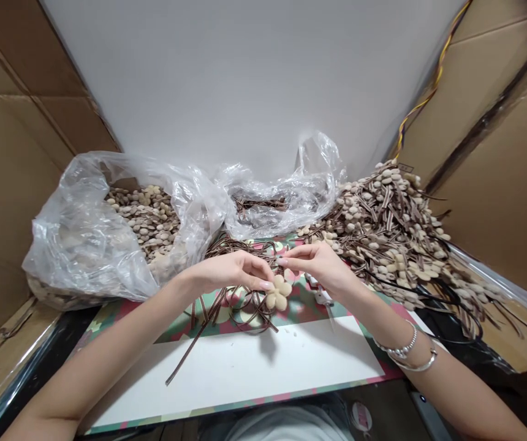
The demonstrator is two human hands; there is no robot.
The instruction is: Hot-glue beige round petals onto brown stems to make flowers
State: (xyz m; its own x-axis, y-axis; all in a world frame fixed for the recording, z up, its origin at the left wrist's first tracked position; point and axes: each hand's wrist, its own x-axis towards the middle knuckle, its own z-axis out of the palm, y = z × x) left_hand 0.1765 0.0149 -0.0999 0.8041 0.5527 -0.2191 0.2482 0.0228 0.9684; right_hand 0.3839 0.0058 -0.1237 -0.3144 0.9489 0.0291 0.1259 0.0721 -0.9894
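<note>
A beige five-petalled fabric flower [279,294] hangs from the fingertips of my left hand [233,269], pinched at its upper left edge. My right hand [321,264] is just to the right and slightly higher, thumb and forefinger pressed together; whatever may be between them is too small to make out. Beneath and behind both hands lies a loose tangle of thin brown striped cords [249,309], some reaching over the white sheet [245,367]. Beside my right hand, a small white tool with a pointed tip [322,296] is partly hidden.
A clear plastic bag [89,233] of similar flowers stands left. Another plastic bag [291,202] holds brown cords at the back. A heap of flowers with cords [392,226] fills the right side. Cardboard walls [497,153] flank the patterned mat [176,331]. A black cable [429,294] runs at right.
</note>
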